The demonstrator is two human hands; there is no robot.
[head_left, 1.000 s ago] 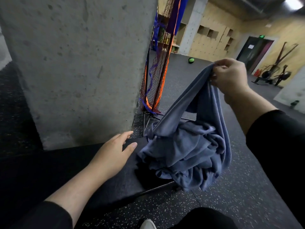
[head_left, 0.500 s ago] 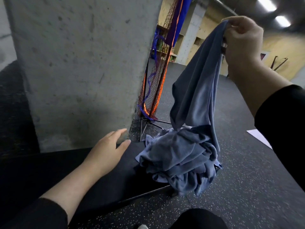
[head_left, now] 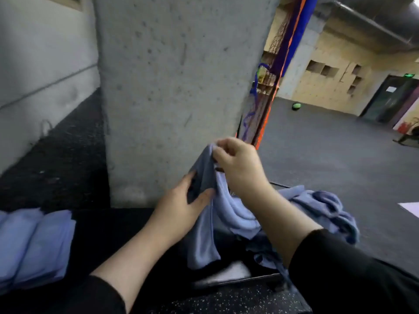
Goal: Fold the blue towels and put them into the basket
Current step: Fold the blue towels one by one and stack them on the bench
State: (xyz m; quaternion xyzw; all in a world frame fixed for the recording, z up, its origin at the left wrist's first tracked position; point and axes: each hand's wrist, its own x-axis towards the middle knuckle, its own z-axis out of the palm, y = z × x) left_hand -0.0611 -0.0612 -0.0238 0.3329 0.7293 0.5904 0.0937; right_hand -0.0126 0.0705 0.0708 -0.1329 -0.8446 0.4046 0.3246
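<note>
My right hand [head_left: 238, 168] pinches the top corner of a blue towel [head_left: 204, 232] in front of the concrete pillar. My left hand [head_left: 181, 205] grips the same towel just below, thumb on one side and fingers on the other. The towel hangs down onto a black platform [head_left: 108, 236]. A heap of crumpled blue towels [head_left: 322, 211] lies to the right, behind my right forearm, over a dark frame. Folded blue towels [head_left: 34, 243] lie in a row at the left edge. No basket can be made out.
A grey concrete pillar [head_left: 172, 87] rises right behind the platform. An orange and blue net stand [head_left: 258, 118] leans beside it. Speckled dark floor [head_left: 340, 155] spreads to the right, with a green ball [head_left: 296, 106] far off and a white sheet [head_left: 410, 208] at the right edge.
My right hand came down from high up with the towel corner to the pillar's front. My left hand left the platform and took hold of the towel. The view swung left, showing the folded towels.
</note>
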